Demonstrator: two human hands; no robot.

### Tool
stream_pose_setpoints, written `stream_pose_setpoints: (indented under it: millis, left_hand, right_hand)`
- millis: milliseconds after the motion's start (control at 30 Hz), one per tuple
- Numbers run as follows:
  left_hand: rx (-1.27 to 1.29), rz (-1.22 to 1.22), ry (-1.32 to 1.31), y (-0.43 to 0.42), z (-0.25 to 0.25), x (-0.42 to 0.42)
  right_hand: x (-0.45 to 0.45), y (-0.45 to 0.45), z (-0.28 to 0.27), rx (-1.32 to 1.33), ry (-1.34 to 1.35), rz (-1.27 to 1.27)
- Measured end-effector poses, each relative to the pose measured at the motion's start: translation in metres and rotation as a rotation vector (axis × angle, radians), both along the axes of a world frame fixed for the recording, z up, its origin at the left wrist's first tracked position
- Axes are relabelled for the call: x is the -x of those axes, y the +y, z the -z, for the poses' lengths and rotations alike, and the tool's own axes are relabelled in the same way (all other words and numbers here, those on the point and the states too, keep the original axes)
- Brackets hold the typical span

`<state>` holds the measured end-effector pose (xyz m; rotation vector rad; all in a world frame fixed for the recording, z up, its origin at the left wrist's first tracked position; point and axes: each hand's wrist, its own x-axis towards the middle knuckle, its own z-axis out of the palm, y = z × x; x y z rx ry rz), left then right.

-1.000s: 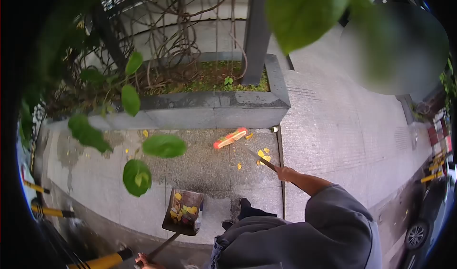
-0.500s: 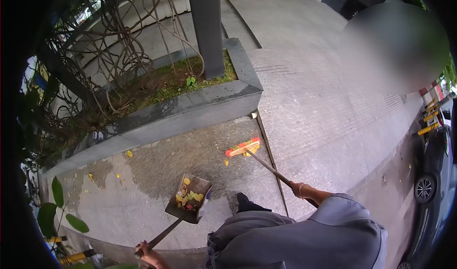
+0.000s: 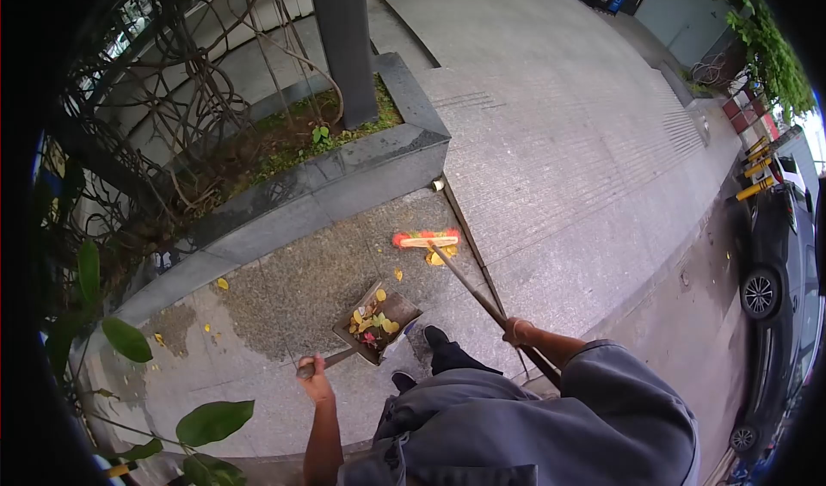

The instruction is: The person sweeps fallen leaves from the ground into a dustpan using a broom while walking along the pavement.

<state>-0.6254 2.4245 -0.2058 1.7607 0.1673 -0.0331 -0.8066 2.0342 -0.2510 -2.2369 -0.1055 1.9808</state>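
Observation:
My right hand is wrapped round the long handle of a broom. The broom's orange-red head lies on the pavement, with yellow leaves against its near side. My left hand grips the handle of a dustpan, which rests on the ground left of my feet. Yellow and green leaves and a reddish one lie inside the pan. A single yellow leaf is on the wet paving between broom and pan.
A stone planter with soil, vines and a dark post borders the paving. A narrow groove runs beside the broom. Green leaves hang at the lower left. A dark car stands at the right.
The view has turned rightward. My left hand and the dustpan have moved up and closer to the broom. The broom head has shifted onto the far side of the yellow leaves.

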Motion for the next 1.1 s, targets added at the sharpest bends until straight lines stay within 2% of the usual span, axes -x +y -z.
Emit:
stream_pose_setpoints:
  millis: [33, 67, 133, 200, 233, 300, 367, 433, 467, 500, 533, 567, 633, 700, 767, 800, 833, 867, 933, 967, 1033, 1100]
  left_hand:
    - [0.004, 0.000, -0.001, -0.005, 0.007, 0.003]
    - [-0.022, 0.036, -0.033, -0.010, 0.014, 0.007]
    - [-0.043, 0.072, -0.054, -0.010, 0.021, 0.010]
    - [0.026, 0.083, -0.044, -0.009, 0.024, 0.008]
    - [0.028, 0.079, -0.050, -0.002, 0.026, 0.006]
    - [0.102, 0.018, 0.012, 0.008, 0.033, 0.001]
    - [0.165, -0.054, 0.006, 0.013, 0.003, 0.004]
    - [0.251, -0.118, 0.015, 0.028, -0.002, 0.006]
    - [0.251, -0.128, 0.011, 0.032, -0.004, 0.009]
    - [0.221, -0.132, -0.018, 0.036, -0.006, 0.012]
    - [0.190, -0.135, -0.046, 0.037, -0.008, 0.013]
    - [0.190, -0.143, -0.049, 0.036, -0.011, 0.015]
    - [0.197, -0.200, -0.013, 0.033, -0.017, 0.019]
    - [0.146, -0.198, -0.047, 0.034, -0.001, 0.020]
    - [0.084, -0.186, -0.074, 0.038, 0.012, 0.021]
    - [0.023, -0.133, -0.075, 0.040, 0.016, 0.022]
    - [-0.035, -0.080, -0.074, 0.042, 0.019, 0.025]
    - [-0.030, -0.093, -0.062, 0.042, 0.019, 0.024]
    - [0.001, -0.098, -0.041, 0.041, 0.020, 0.022]
    - [0.034, -0.107, -0.029, 0.041, 0.019, 0.020]
    - [0.055, -0.109, -0.030, 0.041, 0.016, 0.018]
    - [0.072, -0.125, -0.031, 0.045, 0.016, 0.019]
  right_hand:
    - [0.009, 0.025, -0.031, 0.146, -0.078, 0.510]
    - [0.031, 0.035, -0.003, -0.005, -0.115, 0.165]
    - [0.031, 0.069, -0.081, 0.113, -0.079, 0.948]
    - [0.054, 0.066, -0.079, -0.320, -0.045, 1.164]
    - [0.057, 0.066, -0.082, -0.271, 0.165, 1.388]
    - [0.062, 0.072, -0.087, -0.393, 0.139, 1.271]
    - [0.047, 0.078, -0.103, -0.337, 0.116, 1.255]
    - [0.029, 0.072, -0.091, -0.097, -0.049, 1.174]
    - [0.014, 0.062, -0.086, 0.053, -0.166, 0.846]
    - [0.000, 0.053, -0.086, 0.109, -0.193, 0.790]
    - [-0.008, 0.033, -0.054, 0.098, -0.218, 0.400]
    - [-0.019, 0.021, -0.033, 0.228, -0.189, 0.657]
    - [-0.031, -0.025, 0.072, -0.011, -0.210, -0.193]
    - [-0.054, -0.020, 0.050, 0.018, -0.154, -0.156]
    - [-0.051, 0.011, 0.011, -0.018, -0.212, -0.309]
    - [-0.034, 0.021, 0.021, 0.050, -0.145, -0.148]
    - [-0.010, 0.027, 0.029, 0.027, -0.032, 0.449]
    - [0.008, 0.041, 0.025, -0.005, -0.019, 0.490]
    - [0.026, 0.053, -0.013, -0.240, 0.152, 0.883]
    - [0.028, 0.053, -0.033, -0.451, 0.314, 1.227]
    - [0.031, 0.062, -0.054, -0.557, 0.537, 1.317]
    - [0.024, 0.077, -0.091, -0.408, 0.248, 1.073]
